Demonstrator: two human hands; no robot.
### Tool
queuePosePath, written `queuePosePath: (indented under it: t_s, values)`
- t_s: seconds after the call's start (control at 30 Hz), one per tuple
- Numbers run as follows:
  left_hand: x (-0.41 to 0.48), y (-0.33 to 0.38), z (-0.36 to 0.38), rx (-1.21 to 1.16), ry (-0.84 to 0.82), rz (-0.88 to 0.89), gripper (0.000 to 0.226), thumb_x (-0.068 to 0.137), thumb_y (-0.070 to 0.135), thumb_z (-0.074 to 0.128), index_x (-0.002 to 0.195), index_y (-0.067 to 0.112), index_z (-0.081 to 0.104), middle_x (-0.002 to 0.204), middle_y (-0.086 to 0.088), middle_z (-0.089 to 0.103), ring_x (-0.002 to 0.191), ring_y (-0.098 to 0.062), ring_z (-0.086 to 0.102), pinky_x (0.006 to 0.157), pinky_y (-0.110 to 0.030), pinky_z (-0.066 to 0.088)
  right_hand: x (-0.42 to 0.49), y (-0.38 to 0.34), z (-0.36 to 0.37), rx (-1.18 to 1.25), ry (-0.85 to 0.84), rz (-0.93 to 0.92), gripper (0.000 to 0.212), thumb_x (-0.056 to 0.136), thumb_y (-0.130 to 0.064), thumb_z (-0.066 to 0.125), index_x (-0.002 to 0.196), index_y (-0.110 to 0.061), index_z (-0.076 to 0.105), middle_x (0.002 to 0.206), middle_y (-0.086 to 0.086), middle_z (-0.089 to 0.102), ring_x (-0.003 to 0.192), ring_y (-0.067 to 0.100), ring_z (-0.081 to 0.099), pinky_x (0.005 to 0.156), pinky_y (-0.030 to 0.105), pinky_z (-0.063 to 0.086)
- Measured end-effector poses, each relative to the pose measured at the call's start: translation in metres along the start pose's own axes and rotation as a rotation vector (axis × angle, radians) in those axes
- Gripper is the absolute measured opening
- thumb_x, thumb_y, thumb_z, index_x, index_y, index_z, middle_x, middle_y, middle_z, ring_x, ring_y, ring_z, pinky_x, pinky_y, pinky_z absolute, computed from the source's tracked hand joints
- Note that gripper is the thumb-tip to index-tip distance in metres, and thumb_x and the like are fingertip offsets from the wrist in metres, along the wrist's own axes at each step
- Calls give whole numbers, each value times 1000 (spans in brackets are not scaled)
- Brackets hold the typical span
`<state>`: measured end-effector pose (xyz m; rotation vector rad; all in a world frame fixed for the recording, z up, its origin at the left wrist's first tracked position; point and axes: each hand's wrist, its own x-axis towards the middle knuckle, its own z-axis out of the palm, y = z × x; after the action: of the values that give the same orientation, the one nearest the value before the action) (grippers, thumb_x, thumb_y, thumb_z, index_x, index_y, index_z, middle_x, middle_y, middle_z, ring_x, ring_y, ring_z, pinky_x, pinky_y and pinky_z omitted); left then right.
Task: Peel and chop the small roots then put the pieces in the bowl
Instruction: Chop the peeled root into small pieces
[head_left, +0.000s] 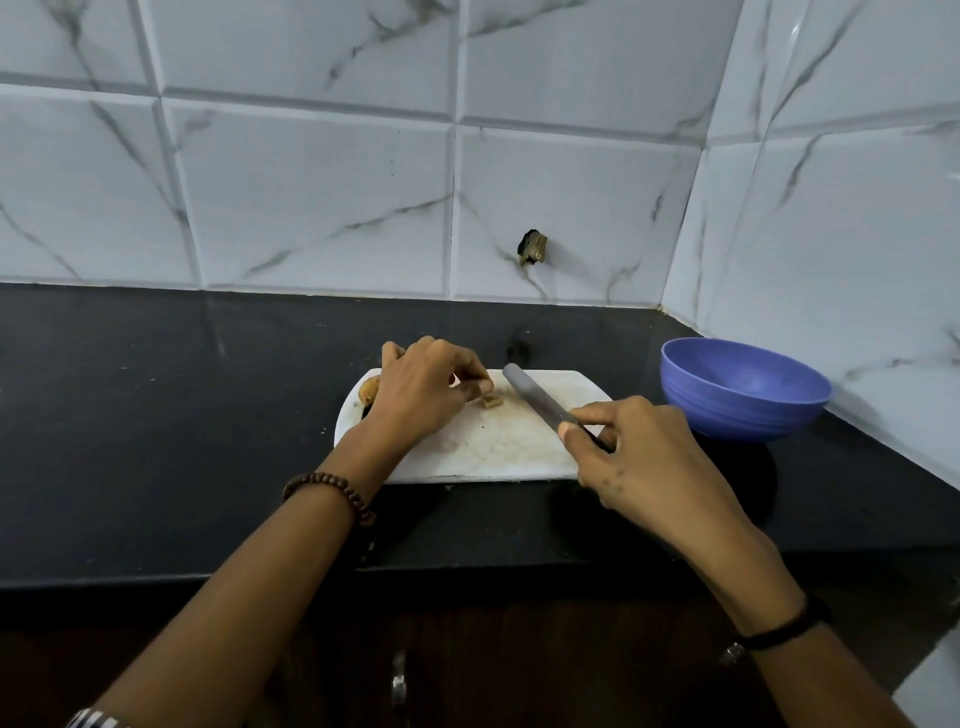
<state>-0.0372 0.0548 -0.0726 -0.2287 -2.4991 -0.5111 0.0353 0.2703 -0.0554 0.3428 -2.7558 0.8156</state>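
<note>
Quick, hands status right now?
Left hand: fingers curled beside the root piece; grip cannot be told.
Right hand: holding the knife.

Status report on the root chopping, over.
Left hand pinches small tan root piece on white cutting board. Right hand grips grey-bladed knife. Blue plastic bowl looks empty; path clear.

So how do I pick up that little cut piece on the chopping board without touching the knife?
Pinch the cut piece by its two sides, coming down from above on its left. It is small, blocky and flat on the chopping board, and the knife in the right hand is close on its right.
</note>
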Motion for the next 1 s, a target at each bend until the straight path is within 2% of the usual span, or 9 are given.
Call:
queuePosePath:
  t_s: [0.1,0.2,0.4,0.53,0.63,0.77,0.87,1.0]
  values:
    - [0,1,-4,-25,-76,-27,12,86,47,67,89,37,73,81,19,63,82,-3,54,88,-35,22,-1,-4,-1,-16,0,-18,30,95,-41,54,117,-27,69,78,3,67,60,15,66,67,39,59]
    - [1,1,-7,-36,-118,-58,11,83,48,70,88,39,75,75,22,63,81,-1,53,87,-34,21,0,-8,2,-48,1,-36,31,95,-42,54,120,-28,67,83,1,67,63,14,65,68,38,59]
    - [0,4,-6,-47,-81,-75,12,80,47,74,86,37,77,79,19,69,78,-1,51,87,-33,20,3,-14,6,-77,-18,-52,33,96,-42,53,123,-29,66,95,2,64,76,15,63,71,39,59]
    - [1,6,-8,-61,-98,-94,14,81,46,74,87,35,77,69,22,60,82,-4,52,88,-33,21,5,-15,7,-100,3,-50,33,96,-42,51,124,-29,65,88,1,62,69,14,60,63,34,56]
    - [1,7,-8,-81,-115,-118,15,82,45,74,89,33,78,65,23,54,76,-2,48,92,-32,22,5,-12,6,-161,68,-22,30,97,-39,50,115,-23,68,78,-1,61,63,12,58,56,29,49]
    - [1,8,-8,-95,-114,-132,13,83,42,73,90,32,78,65,24,54,81,-4,49,95,-34,23,4,-10,3,-131,55,-2,31,96,-40,51,117,-24,68,81,1,63,69,14,62,64,35,56]
    - [2,8,-9,-117,-118,-150,10,81,40,74,86,32,78,66,24,57,85,-5,51,92,-33,22,4,-13,1,-117,25,-55,32,97,-40,50,121,-28,67,80,0,62,67,13,61,57,30,52]
    - [2,7,-10,-129,-131,-165,9,81,38,74,84,31,78,69,23,59,88,-8,52,90,-34,21,9,-14,0,-83,-41,-62,33,95,-45,52,124,-34,65,89,2,68,71,17,66,69,36,57]
